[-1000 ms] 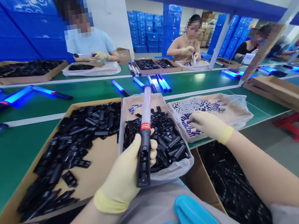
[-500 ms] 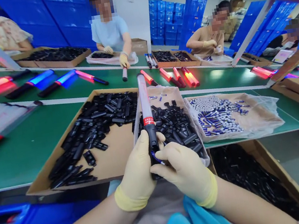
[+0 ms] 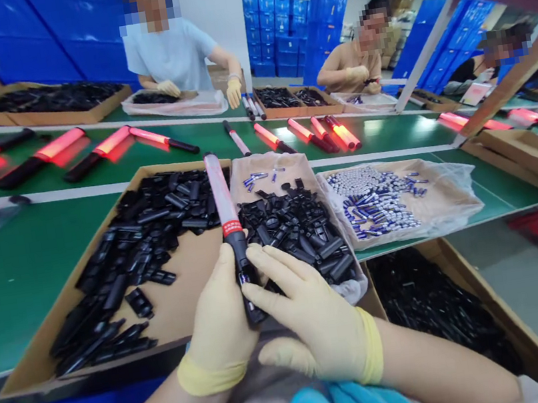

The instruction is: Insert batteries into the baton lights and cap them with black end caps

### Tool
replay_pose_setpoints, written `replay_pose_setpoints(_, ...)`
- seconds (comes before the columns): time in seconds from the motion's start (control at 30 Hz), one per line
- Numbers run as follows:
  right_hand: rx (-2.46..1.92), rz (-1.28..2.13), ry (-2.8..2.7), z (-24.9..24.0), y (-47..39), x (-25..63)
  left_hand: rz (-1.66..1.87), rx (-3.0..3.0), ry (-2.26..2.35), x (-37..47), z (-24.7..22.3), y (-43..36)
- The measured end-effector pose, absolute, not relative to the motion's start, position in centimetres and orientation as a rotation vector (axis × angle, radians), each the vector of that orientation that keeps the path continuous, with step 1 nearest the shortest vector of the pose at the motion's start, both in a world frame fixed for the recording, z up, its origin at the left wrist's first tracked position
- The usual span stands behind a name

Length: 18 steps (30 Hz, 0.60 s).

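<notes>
A light baton (image 3: pixel 222 195) with a pale translucent tube, a red label band and a black handle stands tilted in front of me. My left hand (image 3: pixel 219 323), in a cream glove, is wrapped round its handle. Something shiny and bluish, perhaps a battery, shows in an opening in the handle. My right hand (image 3: pixel 317 319), gloved too, lays its stretched fingertips against the handle's right side, its thumb held apart below. Behind the baton lie a carton of black plastic parts (image 3: pixel 111 292) and a lined tray of smaller black parts (image 3: pixel 294 231).
A lined tray of batteries (image 3: pixel 375 202) stands to the right. Below it sits a carton of dark parts (image 3: pixel 436 304). Red-glowing batons (image 3: pixel 108 142) lie along the green conveyor (image 3: pixel 380 134). Co-workers with gloved hands sit across it. An empty-looking carton (image 3: pixel 535 158) is far right.
My right thumb and fingers have come out of their pinch at the handle and spread. The baton now leans left. Across the belt, a co-worker's hand has left a baton; blue-lit batons now glow red.
</notes>
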State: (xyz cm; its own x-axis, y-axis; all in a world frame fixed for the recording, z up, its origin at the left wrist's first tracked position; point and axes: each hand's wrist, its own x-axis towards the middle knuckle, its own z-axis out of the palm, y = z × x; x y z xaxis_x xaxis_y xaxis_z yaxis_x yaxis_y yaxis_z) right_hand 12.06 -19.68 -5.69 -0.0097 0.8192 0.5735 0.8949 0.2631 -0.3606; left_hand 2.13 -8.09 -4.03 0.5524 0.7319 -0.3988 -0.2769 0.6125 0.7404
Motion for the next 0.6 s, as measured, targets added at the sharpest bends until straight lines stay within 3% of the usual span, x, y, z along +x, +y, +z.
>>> replay_pose_setpoints(0.13,-2.035,-0.232,-1.537,-4.7,-21.7,19.8,0.565,0.687,0.77,2.5,-3.3,-8.3)
replay_pose_setpoints(0.2,-2.597,-0.085,-1.352,-4.8,-22.8,24.7,0.518,0.741,0.764,2.7,-3.2,-8.5)
replay_pose_setpoints(0.27,-2.798,0.056,-1.333,-5.4,-23.3,28.7,0.482,0.793,0.751,2.9,-3.4,-8.7)
replay_pose_setpoints(0.47,-2.867,0.225,-1.526,-7.5,-22.3,32.4,0.42,0.828,0.731,2.6,-4.4,-8.9)
replay_pose_setpoints(0.6,-2.854,0.126,-1.445,-5.4,-22.8,29.8,0.494,0.891,0.707,2.5,-4.7,-9.0)
